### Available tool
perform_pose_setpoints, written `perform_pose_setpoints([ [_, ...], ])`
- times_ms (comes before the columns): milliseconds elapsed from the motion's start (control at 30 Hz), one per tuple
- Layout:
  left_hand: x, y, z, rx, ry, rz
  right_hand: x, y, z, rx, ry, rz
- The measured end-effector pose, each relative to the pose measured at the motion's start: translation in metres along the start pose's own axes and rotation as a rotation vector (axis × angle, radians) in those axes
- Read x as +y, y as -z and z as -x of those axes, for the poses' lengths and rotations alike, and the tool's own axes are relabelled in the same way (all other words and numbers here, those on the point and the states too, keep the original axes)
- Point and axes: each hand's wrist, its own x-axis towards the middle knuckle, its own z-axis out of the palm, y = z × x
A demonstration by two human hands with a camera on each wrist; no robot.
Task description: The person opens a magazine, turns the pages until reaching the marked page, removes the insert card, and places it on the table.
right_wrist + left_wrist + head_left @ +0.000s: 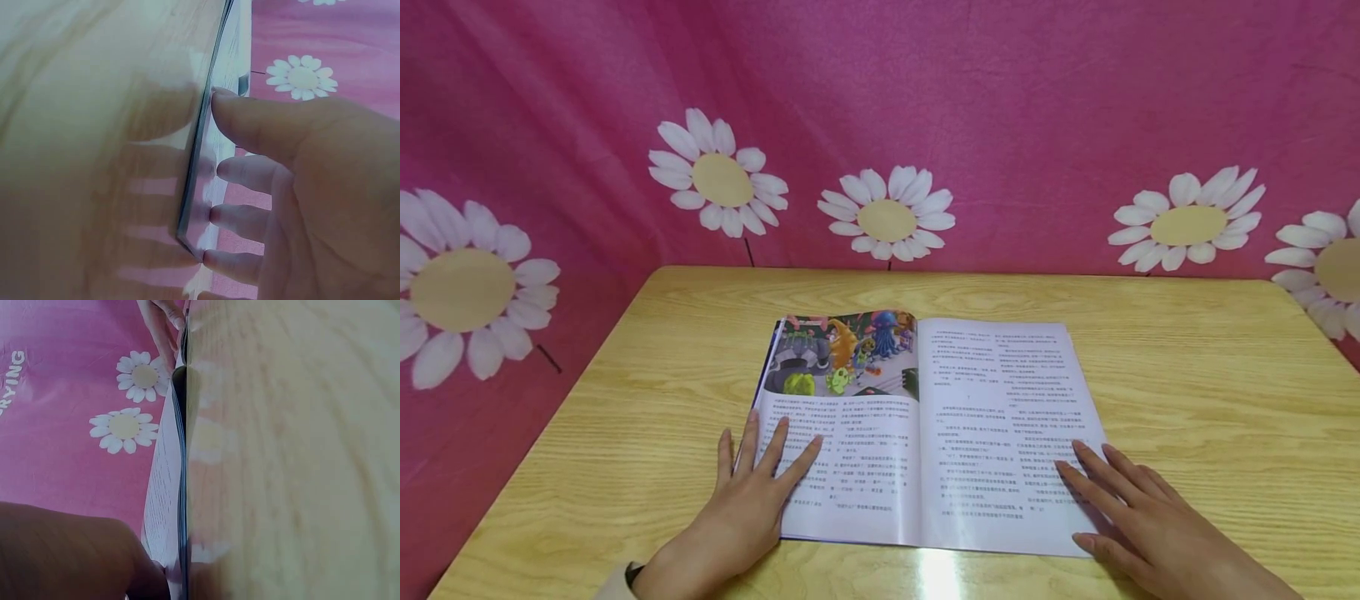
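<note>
An open magazine [970, 433] lies flat on the wooden table, a colour cartoon picture across the top of its left page and printed text below and on the right page. My left hand [737, 500] rests with spread fingers on the lower left edge of the left page. On the lower right edge of the right page, my right hand [1150, 517] touches the paper with extended fingertips and thumb. In the right wrist view the thumb and fingertips of the right hand [275, 181] meet the page edge. The left wrist view shows the magazine's layered page edges [182, 462] side-on.
The light wooden table [587, 467] extends around the magazine on all sides. Behind it and to the left hangs a pink cloth [1000, 108] printed with white daisies. A bright reflection shows on the tabletop below the magazine.
</note>
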Motion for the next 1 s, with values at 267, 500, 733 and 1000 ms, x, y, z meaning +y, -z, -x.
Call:
perform_pose_setpoints([
  [267, 0.0, 0.001, 0.001, 0.028, 0.011, -0.019, -0.001, 0.0, 0.001, 0.0, -0.003, 0.004],
  [500, -0.001, 0.002, 0.002, 0.077, -0.013, -0.065, -0.002, 0.002, 0.001, -0.014, -0.017, -0.014],
  [733, 0.002, 0.011, 0.0, 0.093, -0.097, -0.108, -0.002, 0.003, 0.001, -0.011, -0.019, -0.017],
  [1000, 0.021, 0.02, -0.005, -0.004, -0.2, -0.039, -0.003, 0.003, 0.001, -0.018, -0.021, -0.014],
])
